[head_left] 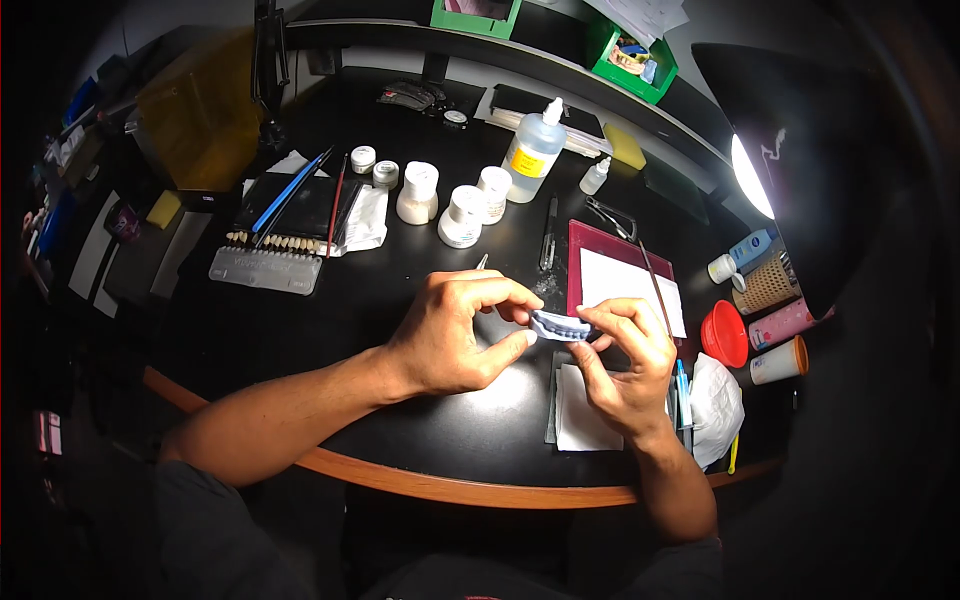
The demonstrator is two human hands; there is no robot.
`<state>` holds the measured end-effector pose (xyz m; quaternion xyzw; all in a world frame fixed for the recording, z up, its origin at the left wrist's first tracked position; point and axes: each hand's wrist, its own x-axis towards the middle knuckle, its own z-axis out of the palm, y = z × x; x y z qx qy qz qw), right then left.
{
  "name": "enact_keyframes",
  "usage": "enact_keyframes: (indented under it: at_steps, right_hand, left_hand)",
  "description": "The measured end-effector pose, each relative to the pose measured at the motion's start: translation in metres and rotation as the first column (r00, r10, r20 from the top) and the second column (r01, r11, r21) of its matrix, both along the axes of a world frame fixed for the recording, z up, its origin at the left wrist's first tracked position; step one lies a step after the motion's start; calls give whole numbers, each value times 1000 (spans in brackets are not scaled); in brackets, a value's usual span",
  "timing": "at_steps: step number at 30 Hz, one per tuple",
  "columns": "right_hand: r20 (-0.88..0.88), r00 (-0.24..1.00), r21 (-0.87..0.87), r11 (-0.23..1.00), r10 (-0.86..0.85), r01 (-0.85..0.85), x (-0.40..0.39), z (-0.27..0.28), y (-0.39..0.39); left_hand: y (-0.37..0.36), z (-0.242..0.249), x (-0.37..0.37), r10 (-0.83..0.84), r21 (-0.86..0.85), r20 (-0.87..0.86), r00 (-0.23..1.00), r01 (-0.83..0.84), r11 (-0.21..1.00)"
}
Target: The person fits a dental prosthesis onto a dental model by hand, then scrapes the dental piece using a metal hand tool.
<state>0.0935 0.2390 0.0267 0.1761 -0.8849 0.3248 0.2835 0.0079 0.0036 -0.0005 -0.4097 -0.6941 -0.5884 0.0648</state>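
Holding what looks like a dental piece (560, 326), left hand (462, 330) and right hand (632, 368) (both grips) pinching its ends.

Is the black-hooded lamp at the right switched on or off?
On: its curved white light panel glows brightly, and the black tabletop shows glare.

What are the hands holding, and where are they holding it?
A small tooth model, pinched by its ends: left hand at the left, right hand at the right.

Left hand (455, 335) and right hand (632, 370) close together, each in a fingertip-and-thumb grip, forearms (290, 405) angled inward
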Motion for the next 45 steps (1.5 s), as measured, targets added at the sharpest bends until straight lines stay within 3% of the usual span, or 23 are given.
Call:
enact_keyframes:
  at_steps: [20,29,45]
  right_hand:
    - [-7,1000,39,999,26,-26,-2,0,0]
    - [21,999,59,997,39,-40,1,1,-4]
    - [23,997,82,994,71,-72,0,1,-2]
  left_hand:
    - [0,2,-1,-14,-17,19,1000,14,1000]
    - [-1,5,-1,39,-88,-196,980,-57,995]
    - [-1,0,-4,49,-141,-232,972,-83,987]
